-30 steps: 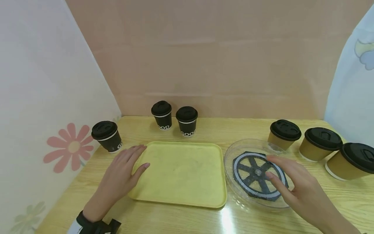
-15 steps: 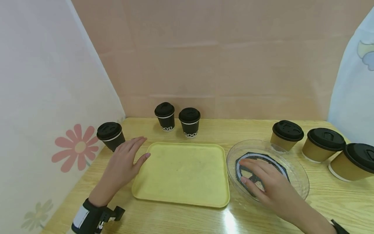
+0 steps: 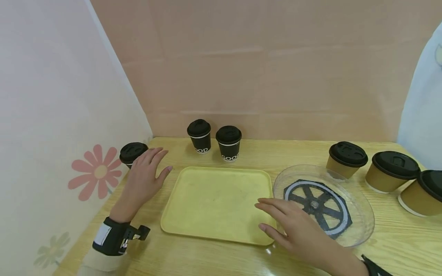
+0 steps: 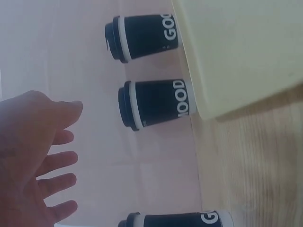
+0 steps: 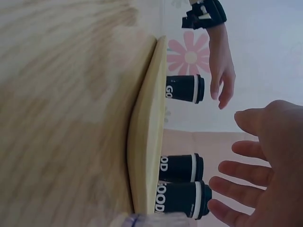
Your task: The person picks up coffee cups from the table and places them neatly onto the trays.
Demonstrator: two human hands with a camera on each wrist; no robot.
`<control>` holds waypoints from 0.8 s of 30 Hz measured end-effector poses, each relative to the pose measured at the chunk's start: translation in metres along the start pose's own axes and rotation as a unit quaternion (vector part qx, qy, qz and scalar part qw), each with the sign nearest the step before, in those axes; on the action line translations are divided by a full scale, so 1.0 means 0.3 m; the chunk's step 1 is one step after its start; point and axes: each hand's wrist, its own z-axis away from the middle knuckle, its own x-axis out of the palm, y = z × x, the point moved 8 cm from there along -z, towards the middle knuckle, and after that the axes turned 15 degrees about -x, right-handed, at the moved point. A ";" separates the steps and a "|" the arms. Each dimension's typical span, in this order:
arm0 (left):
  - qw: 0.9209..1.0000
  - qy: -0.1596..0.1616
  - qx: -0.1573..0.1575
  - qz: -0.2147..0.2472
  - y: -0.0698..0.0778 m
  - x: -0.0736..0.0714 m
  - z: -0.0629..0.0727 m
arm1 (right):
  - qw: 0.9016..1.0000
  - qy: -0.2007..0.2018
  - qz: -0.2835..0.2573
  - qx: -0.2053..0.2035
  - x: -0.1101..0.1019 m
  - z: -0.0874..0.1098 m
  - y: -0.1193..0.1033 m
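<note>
My left hand hovers left of the yellow tray, fingers extended and holding nothing. In the head view it partly covers the leftmost black lidded paper cup; the left wrist view shows a gap between its fingers and the cups. Over the tray's right edge hangs my right hand, fingers spread, also with nothing in it. Just right of that hand sits a round clear plastic dish, with a dark spoked wheel pattern showing in it. Two more black cups, one beside the other, stand behind the tray.
Three brown paper cups with black lids stand at the right: one behind the dish, another beside it, the last near the frame's edge. A pinkish-brown backdrop rises behind the wooden table.
My right hand has moved left from over the dish to the tray's right edge. The left hand has moved forward, toward the leftmost cup. Cups, tray and dish hold their places.
</note>
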 end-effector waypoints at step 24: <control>0.997 -0.015 -0.070 -0.022 -0.174 0.030 -0.115 | 0.988 -0.147 -0.035 0.022 0.123 0.030 -0.040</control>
